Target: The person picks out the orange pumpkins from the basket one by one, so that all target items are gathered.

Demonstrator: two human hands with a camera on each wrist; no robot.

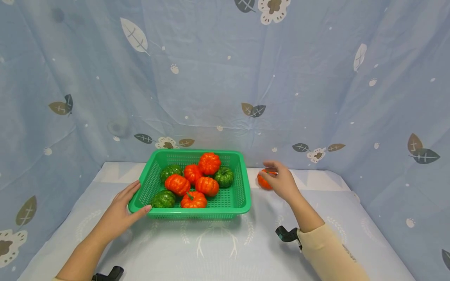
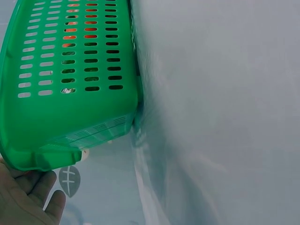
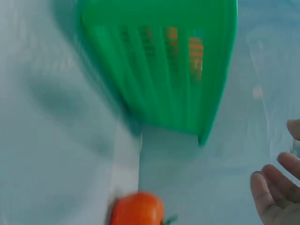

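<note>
A green plastic basket (image 1: 211,212) stands on the table with several small orange pumpkins (image 1: 177,184) and green pumpkins (image 1: 171,171) in it. My left hand (image 1: 119,214) is at its front left corner, thumb along the front rim and fingers by the left rim. In the left wrist view, those fingers (image 2: 47,185) lie straight by the rim's lip. To the right of the basket, my right hand (image 1: 283,182) hovers over a lone orange pumpkin (image 1: 264,182), fingers loosely spread. The right wrist view has this pumpkin (image 3: 138,211) low in the frame, apart from the fingers (image 3: 272,183).
A blue patterned cloth (image 1: 211,78) hangs behind the table and at both sides, close to the basket's back. The table (image 1: 218,249) bears a pale printed cover. A black wrist mount (image 1: 287,234) sits by the right sleeve (image 1: 327,249), another (image 1: 109,274) by the left wrist.
</note>
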